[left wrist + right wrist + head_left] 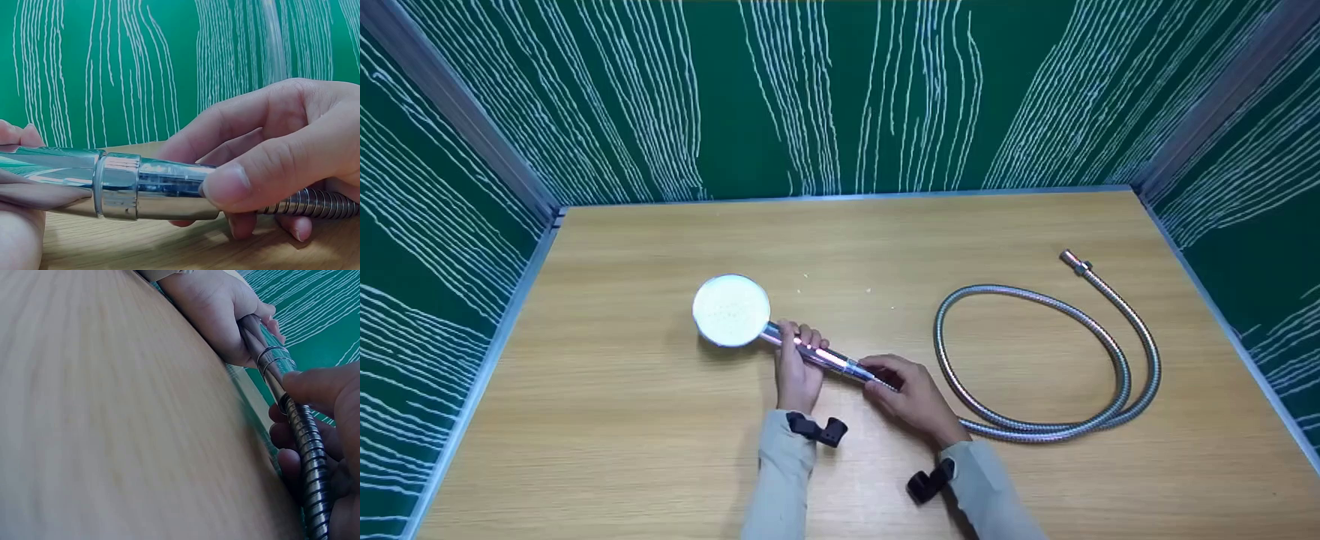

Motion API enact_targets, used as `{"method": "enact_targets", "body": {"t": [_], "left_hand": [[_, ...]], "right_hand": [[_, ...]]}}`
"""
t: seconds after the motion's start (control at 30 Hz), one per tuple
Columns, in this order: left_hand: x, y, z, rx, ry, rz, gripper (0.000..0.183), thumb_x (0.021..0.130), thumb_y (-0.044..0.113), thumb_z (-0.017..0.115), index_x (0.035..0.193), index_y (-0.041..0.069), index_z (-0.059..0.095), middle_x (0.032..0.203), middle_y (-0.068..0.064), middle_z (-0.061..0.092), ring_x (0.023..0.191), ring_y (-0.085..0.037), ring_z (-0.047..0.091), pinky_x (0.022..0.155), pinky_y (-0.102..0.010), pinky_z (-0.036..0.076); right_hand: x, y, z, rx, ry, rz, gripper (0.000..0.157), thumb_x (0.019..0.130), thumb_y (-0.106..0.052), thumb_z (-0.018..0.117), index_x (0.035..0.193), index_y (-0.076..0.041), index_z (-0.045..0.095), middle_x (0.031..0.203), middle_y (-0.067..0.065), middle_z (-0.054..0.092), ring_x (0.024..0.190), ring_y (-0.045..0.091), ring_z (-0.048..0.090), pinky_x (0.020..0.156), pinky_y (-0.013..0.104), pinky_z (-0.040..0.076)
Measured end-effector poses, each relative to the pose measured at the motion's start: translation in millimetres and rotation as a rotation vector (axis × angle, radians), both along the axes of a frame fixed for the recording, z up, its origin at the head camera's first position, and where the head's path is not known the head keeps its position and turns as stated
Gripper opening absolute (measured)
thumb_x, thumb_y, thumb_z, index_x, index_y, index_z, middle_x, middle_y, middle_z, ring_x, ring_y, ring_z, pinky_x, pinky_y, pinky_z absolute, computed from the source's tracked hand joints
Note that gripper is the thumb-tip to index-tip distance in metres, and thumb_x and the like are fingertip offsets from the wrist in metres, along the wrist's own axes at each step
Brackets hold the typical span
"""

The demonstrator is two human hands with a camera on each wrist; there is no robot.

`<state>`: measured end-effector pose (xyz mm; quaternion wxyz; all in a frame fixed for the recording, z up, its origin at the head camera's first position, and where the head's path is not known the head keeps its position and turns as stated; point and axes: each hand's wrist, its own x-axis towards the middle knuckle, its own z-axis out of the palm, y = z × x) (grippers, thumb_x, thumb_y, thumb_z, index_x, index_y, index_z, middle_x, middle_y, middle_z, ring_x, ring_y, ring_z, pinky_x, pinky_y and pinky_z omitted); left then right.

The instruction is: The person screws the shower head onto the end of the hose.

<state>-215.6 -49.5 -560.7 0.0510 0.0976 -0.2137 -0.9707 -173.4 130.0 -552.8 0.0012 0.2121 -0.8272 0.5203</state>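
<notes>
A shower head with a round white face (730,310) and a chrome handle (825,358) is held just left of the table's middle. My left hand (799,379) grips that handle below the head, fingers wrapped round it. At the handle's lower end, my right hand (913,396) pinches the hose's smooth chrome end fitting (177,191) between thumb and fingers. The fitting meets the handle's end collar (120,185) in line; how far it is threaded cannot be seen. Ribbed metal hose (310,455) runs back from the fitting beneath my right palm.
The rest of the hose (1125,367) lies in a loop on the wooden table (607,450) to the right. Its other end, with a metal nut (1081,267), points to the back. Green walls (727,112) with white streaks border the table.
</notes>
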Motion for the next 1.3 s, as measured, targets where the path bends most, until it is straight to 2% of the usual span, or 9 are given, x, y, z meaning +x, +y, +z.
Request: {"method": "enact_targets", "body": {"t": [0.17,0.4,0.6,0.77,0.83,0.9,1.07,1.2,1.3], "left_hand": [[0.0,0,0.1,0.004,-0.002,-0.003,0.033,0.096,0.04,0.042,0.075,0.014,0.04,0.062,0.004,0.038,0.059,-0.01,0.036,0.063,-0.024,0.034],[0.6,0,0.8,0.005,0.001,-0.003,0.035,0.091,0.043,0.048,0.074,0.014,0.041,0.062,0.003,0.038,0.059,-0.01,0.037,0.063,-0.024,0.034],[0.0,0,2.0,0.011,-0.015,-0.005,0.035,0.095,0.041,0.042,0.073,0.014,0.04,0.061,0.003,0.036,0.058,-0.011,0.035,0.062,-0.024,0.033],[-0.5,0,2.7,0.012,-0.032,0.0,0.035,0.097,0.04,0.038,0.073,0.014,0.039,0.06,0.003,0.035,0.058,-0.011,0.035,0.062,-0.024,0.033],[-0.5,0,2.5,0.008,-0.021,-0.001,0.035,0.097,0.04,0.038,0.073,0.014,0.039,0.06,0.003,0.035,0.058,-0.011,0.035,0.062,-0.024,0.033],[-0.1,0,2.1,0.009,-0.006,-0.002,0.035,0.095,0.04,0.039,0.073,0.014,0.039,0.06,0.003,0.035,0.058,-0.01,0.035,0.061,-0.024,0.033],[0.4,0,1.9,0.009,0.01,-0.004,0.034,0.093,0.042,0.043,0.073,0.014,0.04,0.06,0.003,0.035,0.057,-0.01,0.034,0.061,-0.024,0.033],[0.0,0,1.7,0.008,0.0,-0.005,0.035,0.095,0.041,0.042,0.073,0.014,0.04,0.061,0.003,0.036,0.058,-0.01,0.036,0.062,-0.024,0.033],[0.2,0,1.5,0.011,-0.008,-0.006,0.035,0.096,0.041,0.042,0.074,0.013,0.04,0.061,0.003,0.037,0.058,-0.011,0.037,0.062,-0.024,0.034]], "right_hand": [[4.2,-3,11.7,0.013,-0.015,-0.009,0.029,0.084,0.002,0.066,0.113,0.003,0.064,0.109,0.018,0.068,0.1,0.035,0.063,0.091,0.041,0.048],[-1.0,2,-0.9,0.018,-0.034,-0.009,0.029,0.087,-0.008,0.068,0.116,-0.007,0.065,0.111,0.01,0.069,0.1,0.024,0.064,0.091,0.035,0.048],[-3.5,4,-5.3,0.01,-0.039,0.003,0.029,0.087,-0.012,0.068,0.116,-0.01,0.066,0.112,0.008,0.069,0.103,0.023,0.064,0.093,0.036,0.048],[6.5,-3,23.5,0.035,-0.042,-0.004,0.028,0.086,-0.003,0.066,0.114,0.0,0.064,0.11,0.015,0.069,0.1,0.029,0.064,0.091,0.04,0.049],[10.8,-5,35.3,0.029,-0.049,-0.003,0.028,0.086,0.0,0.065,0.114,0.004,0.063,0.106,0.018,0.069,0.094,0.028,0.065,0.087,0.037,0.05],[11.3,-5,36.2,0.012,-0.052,0.0,0.03,0.085,0.0,0.066,0.114,0.005,0.062,0.103,0.018,0.069,0.09,0.023,0.064,0.083,0.031,0.051],[9.5,-4,32.5,-0.015,-0.038,0.01,0.033,0.083,0.002,0.069,0.114,0.007,0.061,0.102,0.019,0.068,0.088,0.022,0.063,0.081,0.03,0.051],[2.7,-2,13.2,-0.024,-0.015,-0.002,0.035,0.079,0.003,0.072,0.113,0.003,0.062,0.106,0.017,0.067,0.092,0.026,0.063,0.084,0.035,0.051],[-2.1,0,-1.7,-0.035,-0.021,-0.014,0.035,0.078,0.001,0.074,0.111,-0.003,0.064,0.105,0.012,0.067,0.092,0.022,0.062,0.083,0.033,0.051]]}}
